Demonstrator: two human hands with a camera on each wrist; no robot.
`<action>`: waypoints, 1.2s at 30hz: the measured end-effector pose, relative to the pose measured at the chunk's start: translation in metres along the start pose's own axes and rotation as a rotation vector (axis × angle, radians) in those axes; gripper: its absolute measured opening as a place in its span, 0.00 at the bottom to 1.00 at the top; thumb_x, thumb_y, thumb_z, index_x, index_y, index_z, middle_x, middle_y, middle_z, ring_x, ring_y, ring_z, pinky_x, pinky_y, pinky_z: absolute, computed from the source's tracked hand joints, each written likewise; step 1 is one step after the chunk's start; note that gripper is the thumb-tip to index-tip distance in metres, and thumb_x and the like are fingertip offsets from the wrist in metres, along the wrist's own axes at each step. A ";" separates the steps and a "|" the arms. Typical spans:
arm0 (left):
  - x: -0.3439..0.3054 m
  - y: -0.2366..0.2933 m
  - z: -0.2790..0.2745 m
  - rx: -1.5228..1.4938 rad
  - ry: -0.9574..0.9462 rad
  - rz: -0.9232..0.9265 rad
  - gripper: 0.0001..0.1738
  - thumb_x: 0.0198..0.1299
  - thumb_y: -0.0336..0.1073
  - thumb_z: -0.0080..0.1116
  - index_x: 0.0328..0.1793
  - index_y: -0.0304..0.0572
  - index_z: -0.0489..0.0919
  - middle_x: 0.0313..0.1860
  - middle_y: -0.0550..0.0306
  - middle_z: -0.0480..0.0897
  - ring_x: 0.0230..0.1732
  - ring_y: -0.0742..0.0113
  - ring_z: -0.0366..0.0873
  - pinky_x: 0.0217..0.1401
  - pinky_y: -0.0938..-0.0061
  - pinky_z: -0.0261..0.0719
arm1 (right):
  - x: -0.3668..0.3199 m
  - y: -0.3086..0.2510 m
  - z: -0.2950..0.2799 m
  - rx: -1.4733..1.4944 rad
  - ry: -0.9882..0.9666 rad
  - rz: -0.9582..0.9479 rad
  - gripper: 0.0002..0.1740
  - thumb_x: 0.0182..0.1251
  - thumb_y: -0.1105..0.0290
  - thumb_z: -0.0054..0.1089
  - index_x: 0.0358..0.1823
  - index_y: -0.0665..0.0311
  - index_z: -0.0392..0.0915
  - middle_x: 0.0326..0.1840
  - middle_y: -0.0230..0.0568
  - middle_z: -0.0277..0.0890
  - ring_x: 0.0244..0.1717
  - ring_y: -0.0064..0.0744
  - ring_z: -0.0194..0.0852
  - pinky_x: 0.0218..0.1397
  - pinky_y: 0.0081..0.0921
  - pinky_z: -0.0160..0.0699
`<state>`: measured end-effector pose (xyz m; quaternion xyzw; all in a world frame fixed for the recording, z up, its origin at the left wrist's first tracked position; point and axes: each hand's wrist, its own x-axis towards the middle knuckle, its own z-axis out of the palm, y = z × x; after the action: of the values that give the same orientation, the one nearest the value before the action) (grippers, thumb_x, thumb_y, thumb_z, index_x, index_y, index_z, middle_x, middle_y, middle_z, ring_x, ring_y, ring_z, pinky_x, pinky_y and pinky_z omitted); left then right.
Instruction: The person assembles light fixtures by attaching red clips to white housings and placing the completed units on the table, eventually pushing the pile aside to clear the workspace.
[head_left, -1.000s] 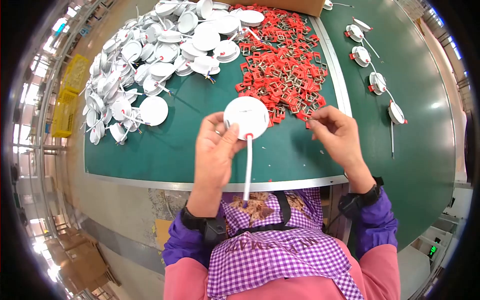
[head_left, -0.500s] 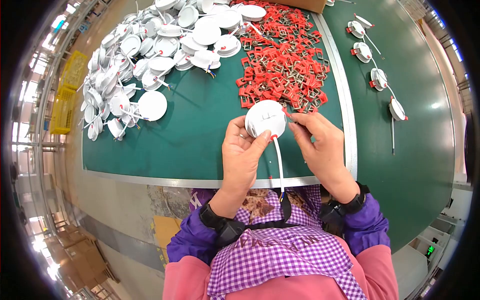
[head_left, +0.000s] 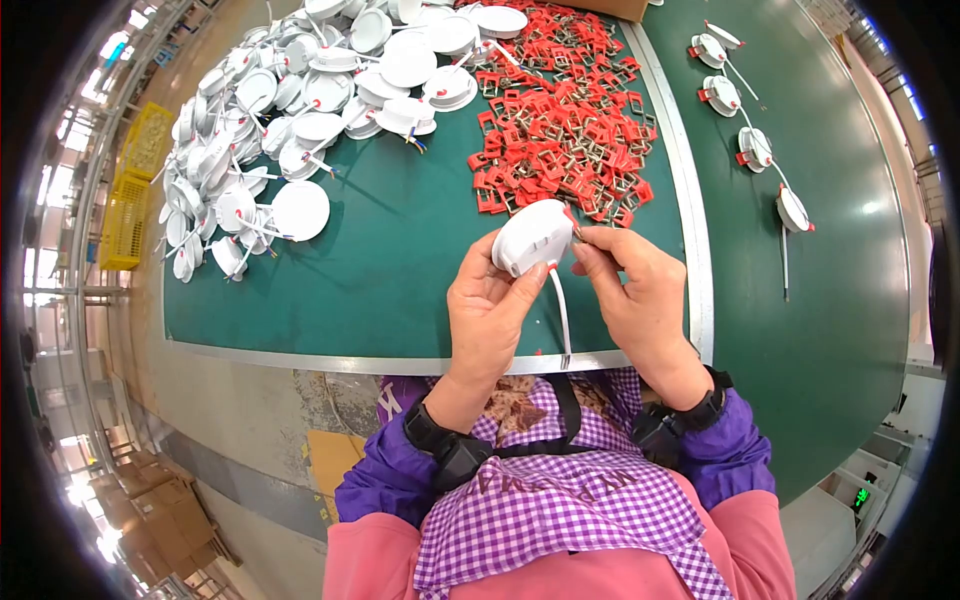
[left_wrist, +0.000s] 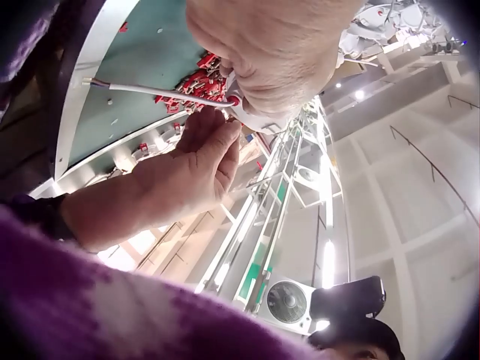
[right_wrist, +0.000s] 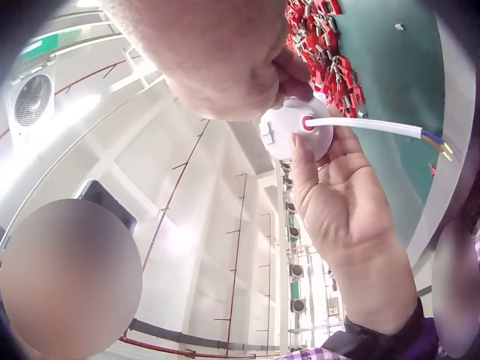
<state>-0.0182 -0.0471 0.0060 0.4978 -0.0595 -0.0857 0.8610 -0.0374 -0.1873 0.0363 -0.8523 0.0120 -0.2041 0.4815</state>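
Observation:
My left hand [head_left: 490,300] grips a round white lamp housing [head_left: 533,237] above the near part of the green table [head_left: 390,250]; its white cable [head_left: 561,318] hangs toward my apron. My right hand [head_left: 625,275] pinches a small red clip [head_left: 570,217] against the housing's right edge. In the right wrist view the housing [right_wrist: 294,129] shows a red grommet where the cable [right_wrist: 367,127] leaves it, with my left hand [right_wrist: 337,202] under it. The left wrist view shows my right hand [left_wrist: 180,176] meeting the housing [left_wrist: 255,120] beneath my left palm.
A heap of red clips [head_left: 560,130] lies just beyond my hands. Many white housings [head_left: 290,110] are piled at the far left. Several finished lamps [head_left: 750,140] sit on the conveyor belt [head_left: 840,300] to the right, behind a metal rail [head_left: 690,220]. A yellow crate [head_left: 125,215] stands off the table's left.
My right hand came from the clip heap to the housing with a red clip. My left hand drew the housing closer and tilted it; the cable swung along.

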 end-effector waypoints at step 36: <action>-0.019 0.013 -0.022 0.022 0.000 -0.266 0.17 0.59 0.24 0.58 0.55 0.32 0.72 0.49 0.53 0.79 0.51 0.68 0.77 0.56 0.73 0.74 | -0.030 0.013 0.013 0.588 -0.225 0.520 0.20 0.63 0.75 0.59 0.54 0.76 0.68 0.36 0.46 0.82 0.35 0.25 0.81 0.38 0.20 0.78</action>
<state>-0.0314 -0.0180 0.0060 0.5107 0.0062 -0.1982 0.8366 -0.0581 -0.1768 0.0095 -0.6637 0.1156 0.0242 0.7386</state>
